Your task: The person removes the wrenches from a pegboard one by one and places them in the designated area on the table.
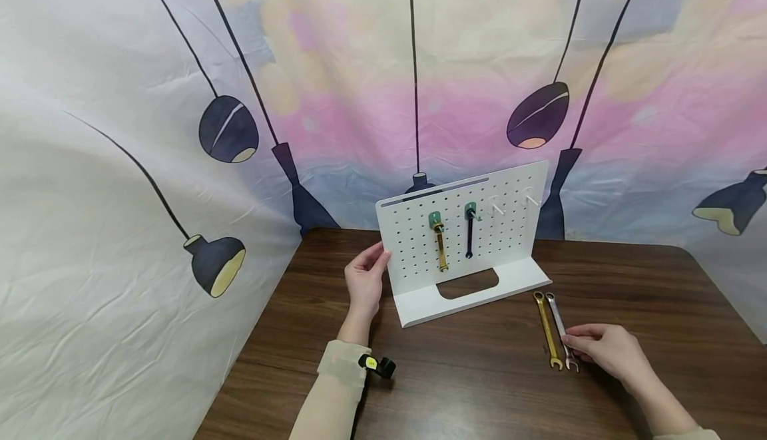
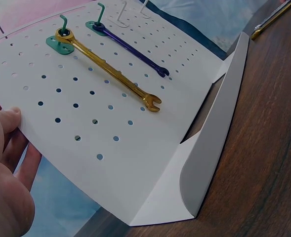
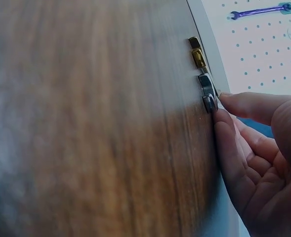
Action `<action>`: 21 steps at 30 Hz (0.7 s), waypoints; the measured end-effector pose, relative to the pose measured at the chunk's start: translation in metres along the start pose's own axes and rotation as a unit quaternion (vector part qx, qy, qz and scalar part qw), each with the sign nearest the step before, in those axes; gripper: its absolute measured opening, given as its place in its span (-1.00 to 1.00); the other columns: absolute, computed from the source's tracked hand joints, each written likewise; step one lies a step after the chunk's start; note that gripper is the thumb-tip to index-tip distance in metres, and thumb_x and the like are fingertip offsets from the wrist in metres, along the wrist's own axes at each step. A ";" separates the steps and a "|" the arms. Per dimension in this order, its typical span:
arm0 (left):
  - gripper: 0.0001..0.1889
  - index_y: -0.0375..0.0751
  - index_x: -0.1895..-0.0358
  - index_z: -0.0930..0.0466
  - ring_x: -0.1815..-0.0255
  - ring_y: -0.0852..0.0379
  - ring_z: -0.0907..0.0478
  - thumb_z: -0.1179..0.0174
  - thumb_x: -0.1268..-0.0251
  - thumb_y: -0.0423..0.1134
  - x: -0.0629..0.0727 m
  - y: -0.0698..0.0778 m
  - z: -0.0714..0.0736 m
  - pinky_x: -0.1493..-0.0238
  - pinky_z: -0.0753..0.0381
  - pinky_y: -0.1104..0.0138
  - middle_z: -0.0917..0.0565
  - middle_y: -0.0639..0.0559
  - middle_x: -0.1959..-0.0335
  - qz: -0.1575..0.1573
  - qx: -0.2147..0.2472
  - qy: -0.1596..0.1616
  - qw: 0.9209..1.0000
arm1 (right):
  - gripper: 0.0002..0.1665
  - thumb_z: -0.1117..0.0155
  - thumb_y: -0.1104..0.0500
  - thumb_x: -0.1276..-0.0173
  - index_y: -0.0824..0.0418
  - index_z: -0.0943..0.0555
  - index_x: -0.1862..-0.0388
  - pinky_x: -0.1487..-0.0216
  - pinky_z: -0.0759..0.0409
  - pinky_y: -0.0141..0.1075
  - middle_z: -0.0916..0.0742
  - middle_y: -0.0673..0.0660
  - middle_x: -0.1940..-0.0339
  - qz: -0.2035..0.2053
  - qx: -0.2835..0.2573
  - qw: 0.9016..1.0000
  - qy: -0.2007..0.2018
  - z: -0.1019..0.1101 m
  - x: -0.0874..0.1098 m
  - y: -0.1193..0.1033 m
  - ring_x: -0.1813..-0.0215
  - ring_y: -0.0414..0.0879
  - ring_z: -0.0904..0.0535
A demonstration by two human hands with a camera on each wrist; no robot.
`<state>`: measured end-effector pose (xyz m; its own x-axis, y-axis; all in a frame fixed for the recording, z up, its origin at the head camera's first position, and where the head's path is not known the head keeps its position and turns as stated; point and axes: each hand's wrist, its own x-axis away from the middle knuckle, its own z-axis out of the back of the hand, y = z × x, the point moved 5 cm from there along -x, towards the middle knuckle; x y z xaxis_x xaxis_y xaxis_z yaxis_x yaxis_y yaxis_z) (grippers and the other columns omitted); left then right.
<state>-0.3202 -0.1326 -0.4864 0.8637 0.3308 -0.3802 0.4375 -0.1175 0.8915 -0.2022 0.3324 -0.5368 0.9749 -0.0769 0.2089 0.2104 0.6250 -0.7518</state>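
A white pegboard stand [image 1: 413, 300] stands on the table, its left edge pinched between the thumb and fingers of my left hand [image 1: 365, 280]. On its green hooks hang a gold wrench [image 2: 108, 69] and a dark purple-blue wrench [image 2: 133, 49]. My right hand [image 1: 611, 350] has thumb and fingers on the shaft of a silver wrench [image 1: 558, 320], which lies on the table in front of the board's right end. Just left of that lies a second gold wrench [image 1: 546, 333], parallel to it. In the right wrist view, the thumb and fingertips meet at the silver wrench's edge.
Two white hooks [image 1: 497, 206] sit on the board's right half, bearing no wrench. The dark wood table [image 1: 467, 387] runs up to a fabric backdrop [image 1: 359, 94] printed with lamps. A black wrist strap [image 1: 377, 365] is on the left sleeve.
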 end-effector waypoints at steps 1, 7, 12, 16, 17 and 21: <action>-0.77 -0.37 -0.02 -0.83 0.27 0.24 -0.69 -0.48 -0.34 -0.46 0.000 0.000 0.000 0.23 -0.72 0.43 -0.84 -0.05 0.20 0.001 -0.001 0.002 1.000 | -0.38 -0.52 -0.12 -0.44 0.43 -0.77 -0.08 0.33 -0.72 -0.29 -0.86 0.13 0.22 -0.001 -0.003 1.000 -0.001 0.000 0.000 0.000 0.27 -0.11 -0.76; -0.75 -0.43 -0.04 -0.80 0.28 0.23 -0.68 -0.48 -0.32 -0.49 0.000 0.001 0.000 0.25 -0.71 0.44 -0.84 -0.05 0.21 0.007 -0.004 0.008 1.000 | -0.38 -0.52 -0.11 -0.44 0.45 -0.76 -0.09 0.29 -0.74 -0.29 -0.86 0.15 0.18 -0.007 -0.020 1.000 -0.013 -0.001 -0.003 0.003 0.24 -0.12 -0.76; -0.77 -0.40 -0.02 -0.82 0.28 0.23 -0.68 -0.48 -0.33 -0.48 0.000 0.001 0.001 0.24 -0.72 0.44 -0.85 -0.03 0.21 0.006 -0.006 0.006 1.000 | -0.40 -0.51 -0.08 -0.46 0.46 -0.76 -0.09 0.26 -0.76 -0.29 -0.85 0.16 0.16 -0.006 -0.033 0.999 -0.023 -0.001 -0.004 0.003 0.22 -0.11 -0.76; -0.77 -0.35 -0.02 -0.83 0.27 0.23 -0.69 -0.50 -0.33 -0.43 0.000 0.000 0.001 0.23 -0.72 0.44 -0.85 -0.03 0.20 -0.002 -0.005 -0.002 1.000 | -0.40 -0.50 -0.07 -0.47 0.48 -0.75 -0.10 0.25 -0.77 -0.27 -0.85 0.15 0.15 -0.013 -0.044 0.998 -0.032 -0.001 -0.004 0.002 0.21 -0.10 -0.76; -0.77 -0.35 -0.02 -0.84 0.27 0.23 -0.68 -0.50 -0.33 -0.42 0.000 0.000 0.001 0.23 -0.72 0.44 -0.85 -0.04 0.19 -0.002 -0.006 -0.003 1.000 | -0.40 -0.50 -0.06 -0.47 0.49 -0.74 -0.10 0.25 -0.77 -0.27 -0.85 0.14 0.16 -0.015 -0.047 0.998 -0.034 0.000 -0.005 0.002 0.21 -0.10 -0.75; -0.76 -0.35 -0.03 -0.83 0.27 0.22 -0.68 -0.51 -0.33 -0.41 0.000 0.000 0.001 0.23 -0.71 0.43 -0.84 -0.06 0.19 0.000 -0.008 -0.002 1.000 | -0.39 -0.50 -0.06 -0.48 0.49 -0.73 -0.12 0.24 -0.77 -0.25 -0.84 0.10 0.19 -0.023 -0.060 0.997 -0.041 0.001 -0.006 0.003 0.21 -0.09 -0.74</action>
<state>-0.3197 -0.1333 -0.4866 0.8650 0.3266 -0.3809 0.4332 -0.1033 0.8953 -0.2076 0.3356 -0.5391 0.9561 -0.0363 0.2907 0.2659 0.5242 -0.8090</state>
